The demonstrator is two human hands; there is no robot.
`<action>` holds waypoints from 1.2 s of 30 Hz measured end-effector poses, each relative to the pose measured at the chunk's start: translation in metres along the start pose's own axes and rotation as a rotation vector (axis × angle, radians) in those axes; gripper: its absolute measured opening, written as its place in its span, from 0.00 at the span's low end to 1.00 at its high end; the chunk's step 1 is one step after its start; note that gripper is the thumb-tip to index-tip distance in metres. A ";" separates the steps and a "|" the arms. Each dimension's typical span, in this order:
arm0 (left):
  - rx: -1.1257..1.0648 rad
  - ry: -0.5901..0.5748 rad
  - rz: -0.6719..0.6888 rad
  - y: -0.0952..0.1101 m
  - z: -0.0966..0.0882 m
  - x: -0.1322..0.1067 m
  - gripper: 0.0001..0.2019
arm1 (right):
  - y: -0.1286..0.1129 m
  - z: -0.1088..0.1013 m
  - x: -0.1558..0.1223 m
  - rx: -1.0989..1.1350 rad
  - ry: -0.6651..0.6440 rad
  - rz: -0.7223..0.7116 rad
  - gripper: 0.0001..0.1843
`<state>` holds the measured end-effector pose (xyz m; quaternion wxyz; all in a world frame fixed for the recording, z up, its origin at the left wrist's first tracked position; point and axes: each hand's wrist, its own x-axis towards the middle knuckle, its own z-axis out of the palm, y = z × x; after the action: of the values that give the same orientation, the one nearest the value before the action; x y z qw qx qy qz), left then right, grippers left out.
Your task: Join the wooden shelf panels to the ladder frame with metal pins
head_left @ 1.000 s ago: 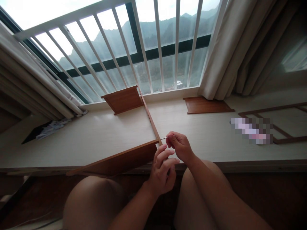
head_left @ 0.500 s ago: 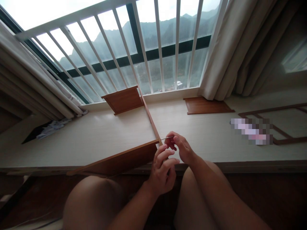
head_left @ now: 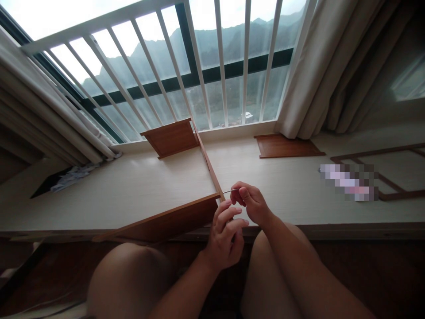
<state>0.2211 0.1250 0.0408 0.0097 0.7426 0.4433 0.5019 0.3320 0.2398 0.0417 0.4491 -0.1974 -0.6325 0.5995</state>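
Note:
My right hand is closed in a pinch on a thin metal hex key. The tip of the key meets the right side of a long, narrow wooden rail, near its near end. My left hand is just below that spot, with its fingers curled around the rail's near end; the contact is partly hidden by the fingers. A wooden board joins the rail at the corner beside my left hand. A smaller wooden panel stands at the rail's far end.
Another wooden panel lies on the pale window ledge. A wooden frame and a blurred-out item lie at the right. White bars guard the window, between curtains. Crumpled cloth is at left.
My right hand's fingers have curled in more tightly around the key, and the key has turned slightly. My left hand, the rail and the boards stay in place.

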 end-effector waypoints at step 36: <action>-0.005 -0.006 0.009 0.000 0.000 0.000 0.21 | -0.003 -0.001 0.003 -0.115 0.019 0.005 0.17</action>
<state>0.2209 0.1248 0.0406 0.0107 0.7462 0.4386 0.5008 0.3322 0.2417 0.0450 0.4414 -0.2302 -0.6611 0.5614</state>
